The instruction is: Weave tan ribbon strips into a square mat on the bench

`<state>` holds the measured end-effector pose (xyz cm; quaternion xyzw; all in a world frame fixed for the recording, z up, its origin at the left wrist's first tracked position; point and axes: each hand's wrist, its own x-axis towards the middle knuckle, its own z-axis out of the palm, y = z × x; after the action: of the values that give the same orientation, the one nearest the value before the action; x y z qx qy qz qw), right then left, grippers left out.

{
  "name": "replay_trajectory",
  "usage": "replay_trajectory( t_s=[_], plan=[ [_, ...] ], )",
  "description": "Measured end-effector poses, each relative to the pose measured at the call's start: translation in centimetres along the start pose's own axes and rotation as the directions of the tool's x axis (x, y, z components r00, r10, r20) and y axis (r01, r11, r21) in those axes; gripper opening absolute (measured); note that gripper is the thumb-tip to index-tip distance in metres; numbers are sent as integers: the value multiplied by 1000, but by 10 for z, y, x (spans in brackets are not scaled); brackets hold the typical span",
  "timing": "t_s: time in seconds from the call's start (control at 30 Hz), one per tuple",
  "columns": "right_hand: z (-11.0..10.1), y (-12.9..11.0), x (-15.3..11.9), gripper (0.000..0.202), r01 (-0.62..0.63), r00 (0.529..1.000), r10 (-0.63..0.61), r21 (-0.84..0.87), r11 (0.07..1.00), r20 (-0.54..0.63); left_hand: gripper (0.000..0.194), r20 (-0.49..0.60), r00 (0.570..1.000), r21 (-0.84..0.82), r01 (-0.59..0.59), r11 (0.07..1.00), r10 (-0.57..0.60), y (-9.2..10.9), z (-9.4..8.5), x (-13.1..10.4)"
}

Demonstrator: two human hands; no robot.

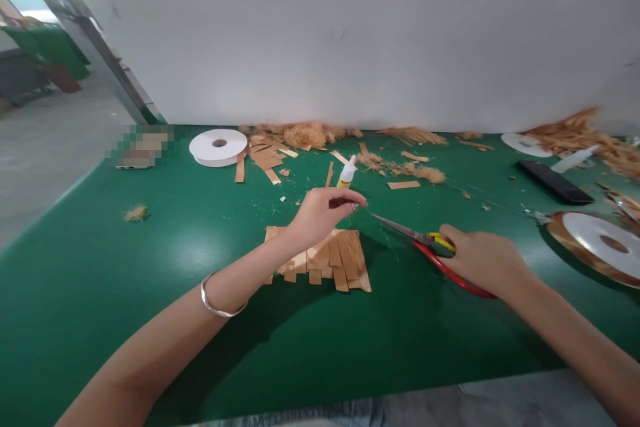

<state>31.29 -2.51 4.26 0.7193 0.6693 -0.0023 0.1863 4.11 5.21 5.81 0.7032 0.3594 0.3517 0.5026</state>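
Note:
My right hand point(480, 260) grips a pair of scissors point(425, 243) with red and yellow handles. Its blades look nearly closed and point left toward my other hand. My left hand point(330, 210) is pinched, thumb against fingers, just off the scissor tips; a small shiny bit shows at the fingertips, too small to name. Faint thin strands seem to hang near it. Below that hand, a row of overlapping tan ribbon strips point(345, 260) lies on the green table point(210, 353), partly covered by my forearm. Behind the hand stands a small white glue bottle point(347, 172) with a yellow label.
A white ribbon spool point(219, 147) lies at the back left beside loose tan strips point(265, 155) and frayed fibre point(310, 135). On the right are a brown ribbon spool point(600, 247), a black phone-like object point(554, 181) and another white bottle point(575, 159). A wall point(340, 33) rises behind.

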Motion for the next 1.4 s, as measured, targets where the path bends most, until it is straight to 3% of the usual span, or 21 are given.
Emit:
replay_trajectory(
  t_s=[0.23,0.43,0.6,0.77,0.93,1.1,1.27,1.4],
  plan=[
    [-7,4,17,46,-116,993,114,103,988,31,16,-144,989,-26,-43,999,39,17,-19,0],
    [-3,30,23,44,-150,989,146,176,973,36,13,-256,951,-126,-211,969,174,17,-43,6],
    [10,49,24,48,-172,984,179,172,970,-24,12,-397,904,-178,-243,954,156,22,-59,11],
    [13,53,26,53,-201,976,212,193,960,-39,14,-478,865,-214,-284,935,153,37,-75,8],
    [8,51,32,52,-188,977,206,229,955,-57,16,-493,846,-160,-315,936,201,49,-84,0],
    [10,54,43,47,-96,977,138,243,965,-162,8,-457,858,-72,-298,952,234,59,-86,-12],
    [12,63,48,39,-24,975,95,326,945,-203,17,-512,840,-212,-323,922,177,73,-87,-20],
    [23,79,57,17,42,930,151,506,862,-335,39,-459,852,-436,-462,772,250,78,-102,-17]
  ],
)
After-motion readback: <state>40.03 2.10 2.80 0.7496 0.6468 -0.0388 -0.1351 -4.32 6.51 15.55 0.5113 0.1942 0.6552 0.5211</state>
